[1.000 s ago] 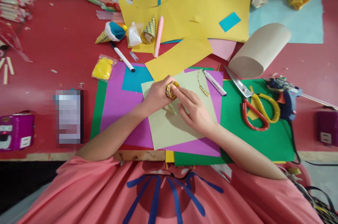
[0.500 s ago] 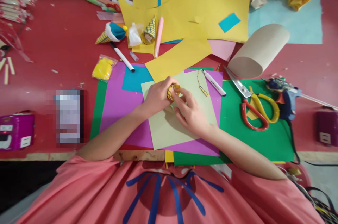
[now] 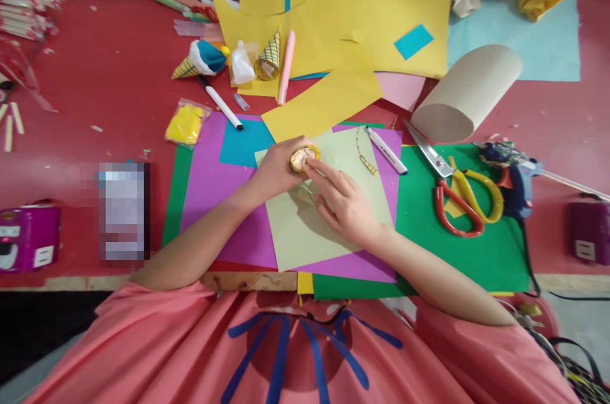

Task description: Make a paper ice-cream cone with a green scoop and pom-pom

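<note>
My left hand [image 3: 279,166] is closed around a small yellow paper cone [image 3: 316,150], its round mouth turned up toward me. Crumpled whitish paper [image 3: 301,156] fills that mouth. The fingertips of my right hand [image 3: 344,197] press on the filling at the near right side of the rim; these fingers are stretched out, with the thumb apart below. Both hands are above a pale green sheet [image 3: 305,245]. The lower part of the cone is hidden in my left palm.
Scissors [image 3: 443,172] lie right, by a glue gun [image 3: 519,181] and a cardboard tube [image 3: 467,93]. A marker [image 3: 388,151] and patterned strip [image 3: 366,164] are nearer. Beyond are a finished paper cone [image 3: 271,54], a blue-topped cone [image 3: 200,60], and a yellow clay packet [image 3: 187,124].
The cone has tipped so its mouth faces up, showing the crumpled paper inside. My right fingers have straightened from a bent pinch at the rim and now press on the filling.
</note>
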Demonstrator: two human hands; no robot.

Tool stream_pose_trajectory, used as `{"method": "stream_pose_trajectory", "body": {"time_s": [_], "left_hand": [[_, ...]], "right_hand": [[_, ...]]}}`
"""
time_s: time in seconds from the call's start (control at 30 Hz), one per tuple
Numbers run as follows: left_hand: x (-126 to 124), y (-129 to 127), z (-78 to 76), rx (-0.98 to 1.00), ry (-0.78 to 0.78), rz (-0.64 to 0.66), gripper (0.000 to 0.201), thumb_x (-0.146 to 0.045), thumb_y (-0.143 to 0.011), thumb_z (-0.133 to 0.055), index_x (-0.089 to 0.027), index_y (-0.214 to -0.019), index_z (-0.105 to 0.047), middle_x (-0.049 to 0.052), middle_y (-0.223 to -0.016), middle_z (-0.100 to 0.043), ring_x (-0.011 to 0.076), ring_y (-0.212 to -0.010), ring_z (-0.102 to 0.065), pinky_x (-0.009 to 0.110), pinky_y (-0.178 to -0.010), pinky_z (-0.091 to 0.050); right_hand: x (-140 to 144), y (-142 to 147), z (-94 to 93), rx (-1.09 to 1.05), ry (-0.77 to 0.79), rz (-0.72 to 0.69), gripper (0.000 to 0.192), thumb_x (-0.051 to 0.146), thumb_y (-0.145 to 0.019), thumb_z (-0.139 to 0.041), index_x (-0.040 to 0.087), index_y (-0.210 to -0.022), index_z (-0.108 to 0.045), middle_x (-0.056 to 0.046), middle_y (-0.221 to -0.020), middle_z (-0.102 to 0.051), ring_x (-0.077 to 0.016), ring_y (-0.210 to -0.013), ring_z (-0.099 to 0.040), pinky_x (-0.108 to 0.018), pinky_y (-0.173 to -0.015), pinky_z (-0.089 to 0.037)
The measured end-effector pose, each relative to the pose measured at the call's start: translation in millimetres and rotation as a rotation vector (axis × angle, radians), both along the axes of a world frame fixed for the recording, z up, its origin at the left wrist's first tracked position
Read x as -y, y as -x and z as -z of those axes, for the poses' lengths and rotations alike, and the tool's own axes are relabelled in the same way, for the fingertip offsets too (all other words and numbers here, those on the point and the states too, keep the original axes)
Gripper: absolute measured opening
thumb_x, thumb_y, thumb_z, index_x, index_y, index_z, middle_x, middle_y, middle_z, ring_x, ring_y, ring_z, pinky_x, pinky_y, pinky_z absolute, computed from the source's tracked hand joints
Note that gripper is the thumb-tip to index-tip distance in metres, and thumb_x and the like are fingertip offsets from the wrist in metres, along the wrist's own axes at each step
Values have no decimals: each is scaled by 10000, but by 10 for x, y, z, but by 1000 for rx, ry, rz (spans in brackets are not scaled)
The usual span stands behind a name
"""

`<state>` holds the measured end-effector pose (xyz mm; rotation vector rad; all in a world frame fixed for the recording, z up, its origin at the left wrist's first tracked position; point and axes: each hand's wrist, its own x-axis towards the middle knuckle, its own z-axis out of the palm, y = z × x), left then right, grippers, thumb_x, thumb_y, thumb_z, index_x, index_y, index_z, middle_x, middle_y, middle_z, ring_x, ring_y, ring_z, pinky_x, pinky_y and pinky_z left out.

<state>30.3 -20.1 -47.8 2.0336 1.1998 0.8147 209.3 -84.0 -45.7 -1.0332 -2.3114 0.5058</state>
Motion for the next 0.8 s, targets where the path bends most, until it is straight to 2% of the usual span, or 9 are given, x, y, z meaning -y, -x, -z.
{"method": "stream_pose_trajectory", "body": {"time_s": [0.1,0.3,0.47,0.57,0.8], "left_hand": [[18,16,-8,-40,63,-2,190,-136,-692,-598,-206,-868,-580,-61,-681,-615,79,-576,-527,184,-530,-373],[16,16,-48,-107,160,62,168,-194,-745,-581,-209,-912,-581,-40,-783,-669,100,-676,-597,191,-596,-404],[17,13,-53,-118,132,92,161,-171,-779,-541,-205,-932,-576,-31,-807,-675,101,-686,-606,196,-615,-411],[15,19,-35,-159,134,92,181,-170,-793,-538,-208,-965,-580,-21,-851,-690,111,-730,-634,200,-642,-430],[12,31,-50,-198,125,131,212,-184,-834,-501,-215,-1023,-591,-8,-929,-716,123,-804,-671,203,-677,-450]], "right_hand": [[-8,-16,-29,-39,-16,0,480,118,-943,-397,133,-1422,-408,-182,-1430,-540,-267,-1220,-613,-451,-974,-548],[-7,-38,-46,-92,36,-6,385,151,-958,-410,155,-1330,-507,-173,-1396,-569,-253,-1229,-610,-440,-985,-548],[-13,-31,-49,-128,73,-5,381,170,-960,-419,148,-1330,-508,-186,-1393,-563,-257,-1269,-580,-440,-1016,-530],[-30,-37,-55,-151,110,-11,422,197,-969,-424,163,-1388,-457,-174,-1402,-557,-252,-1281,-569,-440,-1028,-523],[-52,-56,-50,-76,110,-45,488,163,-954,-399,209,-1440,-408,-148,-1412,-538,-263,-1272,-562,-467,-1015,-517]]}}
